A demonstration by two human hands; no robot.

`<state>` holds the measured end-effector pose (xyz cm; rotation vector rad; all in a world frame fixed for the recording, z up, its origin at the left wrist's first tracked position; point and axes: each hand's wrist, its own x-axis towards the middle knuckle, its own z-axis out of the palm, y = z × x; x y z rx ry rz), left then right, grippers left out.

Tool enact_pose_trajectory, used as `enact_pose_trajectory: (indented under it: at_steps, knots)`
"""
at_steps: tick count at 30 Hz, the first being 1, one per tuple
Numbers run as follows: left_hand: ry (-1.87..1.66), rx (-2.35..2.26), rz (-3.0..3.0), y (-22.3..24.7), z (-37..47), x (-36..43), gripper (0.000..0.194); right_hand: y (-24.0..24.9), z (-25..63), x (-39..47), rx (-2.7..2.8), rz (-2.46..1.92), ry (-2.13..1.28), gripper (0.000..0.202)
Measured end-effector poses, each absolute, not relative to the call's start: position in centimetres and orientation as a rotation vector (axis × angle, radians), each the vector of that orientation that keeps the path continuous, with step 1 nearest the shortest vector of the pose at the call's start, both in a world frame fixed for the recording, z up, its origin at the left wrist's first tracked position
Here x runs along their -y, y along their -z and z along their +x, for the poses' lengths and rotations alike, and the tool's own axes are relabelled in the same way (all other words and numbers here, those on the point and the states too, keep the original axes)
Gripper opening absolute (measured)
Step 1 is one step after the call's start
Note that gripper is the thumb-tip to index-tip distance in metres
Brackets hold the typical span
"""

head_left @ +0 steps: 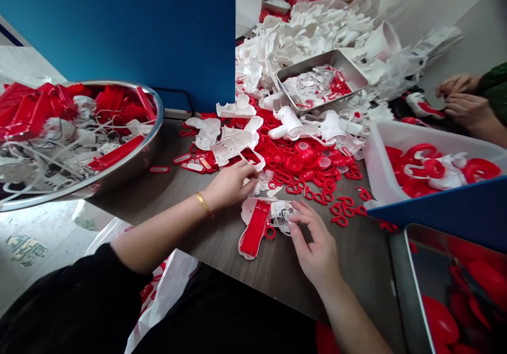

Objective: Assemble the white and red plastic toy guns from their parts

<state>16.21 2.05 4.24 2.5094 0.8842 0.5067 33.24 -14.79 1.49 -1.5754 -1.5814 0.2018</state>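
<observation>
One white shell (247, 212) lay on the surface (222, 232); I judged it light, stiff, perhaps brittle, best held by its edges. My right hand (317, 248), grip apart, touched its wired part (280, 212). I couldn't tell whether my left hand's (232, 186) grip, beyond it, held anything. White casings (233, 145) crowded its far side.
</observation>
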Motion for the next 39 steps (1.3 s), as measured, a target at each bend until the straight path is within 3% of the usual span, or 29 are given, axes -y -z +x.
enact_pose_trajectory:
  at_steps: [6,14,20,31,34,39]
  knots:
    - [-0.220,-0.779,3.024,-5.3,21.6,-4.1,0.016,-3.1,33.3,14.6,1.561,-1.552,-0.181,0.008]
    - [-0.450,-0.448,2.400,-7.4,16.4,2.6,0.026,-5.3,33.3,13.0,1.559,-1.434,-0.186,0.013]
    - [-0.585,-0.489,1.919,-5.5,15.6,4.0,0.015,-5.9,32.3,13.0,1.669,-1.417,-0.317,0.011]
    - [-0.796,-0.642,2.229,-4.2,15.4,3.6,0.018,-3.5,34.4,15.8,1.385,-1.650,-0.383,0.005]
    - [-0.625,-0.774,2.456,-4.4,16.8,1.6,0.024,-3.1,34.4,16.0,1.378,-1.637,-0.371,0.004]
    - [-0.046,-0.863,2.710,-5.8,19.6,-2.0,0.016,-3.0,33.9,14.3,1.385,-1.589,-0.317,0.005]
